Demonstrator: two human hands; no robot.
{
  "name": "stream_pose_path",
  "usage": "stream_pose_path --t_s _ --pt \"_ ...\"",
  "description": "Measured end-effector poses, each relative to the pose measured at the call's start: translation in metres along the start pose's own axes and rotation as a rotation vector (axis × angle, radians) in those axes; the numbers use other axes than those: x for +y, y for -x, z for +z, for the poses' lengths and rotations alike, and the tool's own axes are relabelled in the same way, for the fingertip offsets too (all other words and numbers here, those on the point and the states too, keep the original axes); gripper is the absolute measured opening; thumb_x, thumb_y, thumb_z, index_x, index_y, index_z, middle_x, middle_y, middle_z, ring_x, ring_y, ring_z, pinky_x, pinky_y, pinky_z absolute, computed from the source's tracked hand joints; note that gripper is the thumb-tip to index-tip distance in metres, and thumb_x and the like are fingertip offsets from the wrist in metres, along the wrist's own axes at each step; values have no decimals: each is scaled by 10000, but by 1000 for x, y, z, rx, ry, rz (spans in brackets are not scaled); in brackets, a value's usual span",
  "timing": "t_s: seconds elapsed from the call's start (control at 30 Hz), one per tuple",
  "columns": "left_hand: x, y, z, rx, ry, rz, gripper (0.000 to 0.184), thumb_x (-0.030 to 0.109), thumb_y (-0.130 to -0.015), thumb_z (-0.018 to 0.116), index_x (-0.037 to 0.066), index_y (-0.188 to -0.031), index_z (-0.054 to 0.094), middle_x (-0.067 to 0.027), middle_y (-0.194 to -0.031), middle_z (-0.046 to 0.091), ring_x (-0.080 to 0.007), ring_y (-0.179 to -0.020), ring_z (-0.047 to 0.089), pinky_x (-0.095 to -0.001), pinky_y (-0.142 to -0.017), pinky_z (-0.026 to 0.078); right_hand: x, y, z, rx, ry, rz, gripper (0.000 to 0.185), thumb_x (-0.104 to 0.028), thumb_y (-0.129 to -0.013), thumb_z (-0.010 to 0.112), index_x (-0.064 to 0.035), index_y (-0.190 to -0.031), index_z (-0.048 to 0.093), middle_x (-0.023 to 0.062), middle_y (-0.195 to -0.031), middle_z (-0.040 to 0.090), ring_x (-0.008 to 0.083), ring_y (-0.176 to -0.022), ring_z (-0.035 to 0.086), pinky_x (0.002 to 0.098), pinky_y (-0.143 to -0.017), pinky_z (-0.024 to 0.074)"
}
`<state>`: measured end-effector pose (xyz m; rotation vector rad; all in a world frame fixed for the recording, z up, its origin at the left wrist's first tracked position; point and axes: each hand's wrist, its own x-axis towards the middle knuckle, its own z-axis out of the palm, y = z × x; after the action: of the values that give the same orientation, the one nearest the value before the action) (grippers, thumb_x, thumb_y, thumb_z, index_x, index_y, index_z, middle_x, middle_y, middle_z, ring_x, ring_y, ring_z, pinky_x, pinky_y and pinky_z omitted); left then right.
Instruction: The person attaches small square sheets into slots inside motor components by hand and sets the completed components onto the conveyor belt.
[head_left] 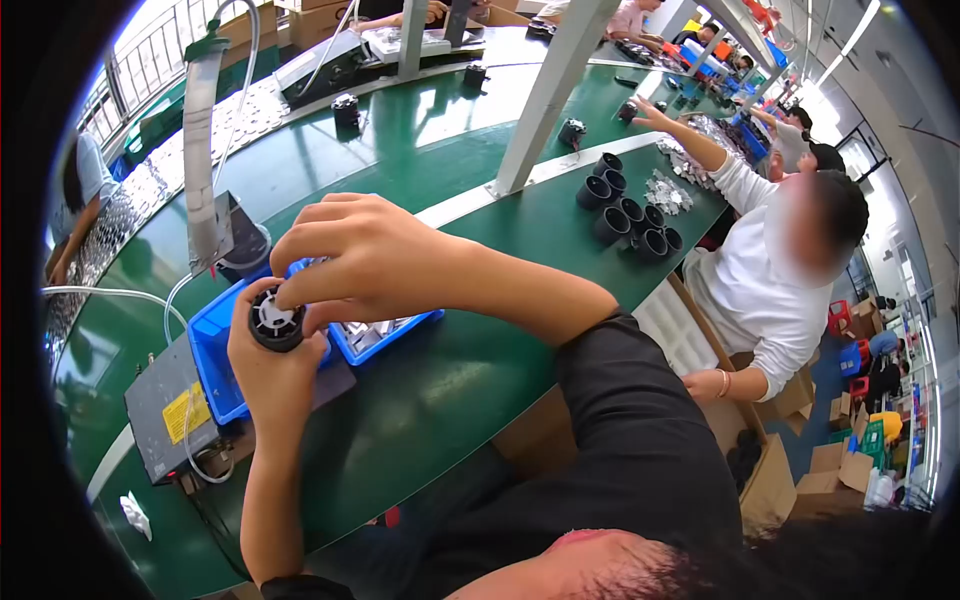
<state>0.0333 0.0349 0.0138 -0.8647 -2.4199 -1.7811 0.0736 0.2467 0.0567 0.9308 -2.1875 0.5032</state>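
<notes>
My left hand (265, 375) is wrapped round a short black cylindrical housing (278, 342), its open end facing up. A white spoked piece (270, 318) shows inside that end. From above, my right hand (365, 250) reaches over it with bent fingers, the index finger and thumb closed at the white piece and the rim. The fingers partly hide the top of the housing. Just behind my hands are a blue bin (208, 350) and a second blue bin (372, 352) with pale metal-looking parts.
A grey box with a yellow label (185, 415) and hoses stands at left; a tube (201, 150) hangs above. Several black cups (612, 225) stand beside white parts (668, 192). A slanted post (550, 105) rises behind. A co-worker in white (765, 300) reaches toward the green line.
</notes>
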Motion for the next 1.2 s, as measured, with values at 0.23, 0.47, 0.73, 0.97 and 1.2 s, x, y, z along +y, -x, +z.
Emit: stream_pose_path --t_s 0.23,0.47,0.73,0.97,1.2 --pt "-6 -1 -2 59 347 -102 625 -88 -699 803 49 -1282 624 -104 -1103 715 -211 -970 684 -305 -889 565 4 1 2 4 -135 55 195 -141 -821 892 -100 -998 819 39 -1131 730 220 -888 668 352 -777 554" --pt "-13 -3 -7 153 29 146 582 -24 -672 787 62 -1230 648 -98 -1117 705 -216 -926 659 -329 -873 552 -6 -6 6 -52 -313 176 294 -12 -790 887 -13 -1079 832 99 -1134 735 214 -851 659 311 -734 545" --pt "-29 -18 -6 68 167 -42 549 -22 -698 777 13 -1222 618 -130 -1042 705 -225 -874 680 -314 -807 573 -7 -10 4 -128 -285 342 286 -8 -811 860 -9 -1092 806 107 -1143 741 238 -913 673 334 -800 552" --pt "-42 -38 -17 101 290 -104 567 -6 -714 801 1 -1248 608 -126 -1035 730 -166 -836 679 -261 -788 565 -14 -18 1 -167 -204 540 281 15 -836 811 8 -1116 780 120 -1138 738 261 -919 684 352 -815 565" --pt "-37 -44 -21 134 320 42 611 7 -713 794 -40 -1285 582 -167 -1038 717 -218 -886 705 -283 -806 588 -16 -18 5 -256 -234 510 251 46 -836 744 16 -1083 777 121 -1116 735 267 -901 681 350 -813 560"
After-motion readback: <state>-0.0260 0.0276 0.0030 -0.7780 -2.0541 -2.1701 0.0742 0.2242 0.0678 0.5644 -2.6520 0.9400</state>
